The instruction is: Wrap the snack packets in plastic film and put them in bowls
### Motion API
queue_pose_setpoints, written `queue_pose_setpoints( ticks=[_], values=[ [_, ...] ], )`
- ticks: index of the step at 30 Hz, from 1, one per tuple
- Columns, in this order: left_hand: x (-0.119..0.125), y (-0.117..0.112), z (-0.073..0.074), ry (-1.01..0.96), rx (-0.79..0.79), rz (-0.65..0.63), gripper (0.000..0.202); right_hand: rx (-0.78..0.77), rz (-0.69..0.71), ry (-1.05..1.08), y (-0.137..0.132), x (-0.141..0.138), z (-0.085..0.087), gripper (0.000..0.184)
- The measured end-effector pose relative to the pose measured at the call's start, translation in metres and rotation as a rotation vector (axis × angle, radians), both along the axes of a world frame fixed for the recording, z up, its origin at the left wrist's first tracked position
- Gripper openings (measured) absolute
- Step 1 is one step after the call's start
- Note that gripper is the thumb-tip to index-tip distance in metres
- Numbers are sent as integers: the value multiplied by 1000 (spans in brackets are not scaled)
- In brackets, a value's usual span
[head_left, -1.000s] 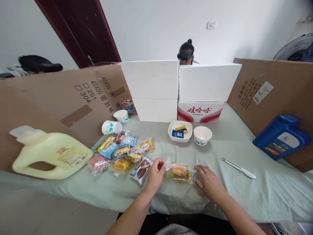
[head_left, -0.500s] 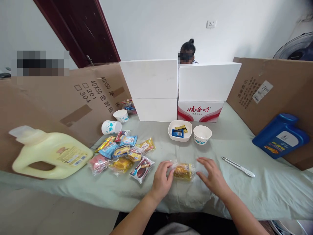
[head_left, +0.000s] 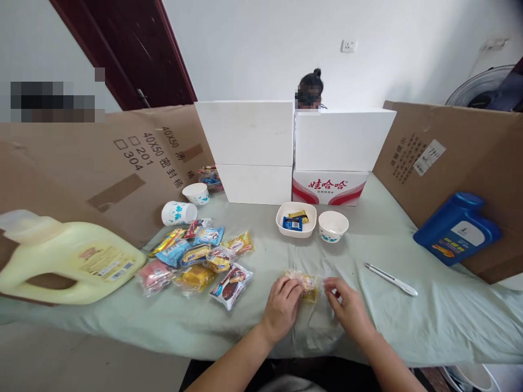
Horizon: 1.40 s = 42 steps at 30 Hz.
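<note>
Now left hand [head_left: 281, 307] farther over yellow packet [head_left: 311, 292].

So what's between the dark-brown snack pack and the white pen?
Head view, left to right: the left hand, the yellow wrapped snack it partly covers, and the right hand.

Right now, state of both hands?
Left hand: fingers curled over the snack packet; firm grip or light rest, can't tell.
Right hand: fingers bent at the packet's right end; pinching or just touching, can't tell.
</note>
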<state>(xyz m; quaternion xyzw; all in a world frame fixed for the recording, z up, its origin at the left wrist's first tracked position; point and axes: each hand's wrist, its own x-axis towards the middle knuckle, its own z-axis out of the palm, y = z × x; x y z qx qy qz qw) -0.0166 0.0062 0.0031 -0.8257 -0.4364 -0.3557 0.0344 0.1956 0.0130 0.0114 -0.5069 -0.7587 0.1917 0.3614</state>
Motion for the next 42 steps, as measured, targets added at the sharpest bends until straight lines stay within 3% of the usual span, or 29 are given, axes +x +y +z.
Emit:
queue_pose_setpoints(
  ticks=[4,7,9,11,14,16,18,21,24,26,28,30,32,35,39,42],
  values=[
    [-3,1,-8,5,65,-35,39,16,167,83,-2,-42,9,27],
    [-3,1,-10,70,44,-11,42,-28,147,79,9,-40,7,45],
    [-2,0,-9,92,11,23,39,-38,-24,-21,23,-15,5,45],
    [-1,0,-8,86,-3,29,36,-12,-260,-172,38,25,5,36],
    [0,-1,-6,56,-10,24,34,-24,-489,-271,50,89,7,31],
    [-1,-2,-6,26,-13,25,34,-60,-585,-328,50,117,7,27],
    [-1,-2,-7,-2,-11,19,33,-89,-591,-366,46,124,7,26],
    [-2,-1,-8,-21,-8,11,31,-80,-397,-363,36,94,14,29],
    [-2,-1,-8,-19,-2,12,29,-35,-53,-384,24,34,32,31],
    [-1,-1,-7,-24,-2,18,27,-23,89,-478,18,-4,45,28],
    [-1,-2,-6,-37,-24,30,25,-21,151,-558,16,-28,54,26],
    [-1,-3,-5,-46,-42,39,24,-25,156,-602,16,-33,54,25],
    [-1,-4,-4,-40,-42,38,25,-21,138,-613,18,-20,47,25],
    [-2,-4,-3,-38,-25,37,27,-3,79,-609,23,24,31,26],
    [-2,-3,-3,-54,-26,28,31,16,-113,-632,27,79,10,26],
    [-3,-2,-2,-61,-42,19,33,65,-264,-662,26,92,-7,28]
  ],
)
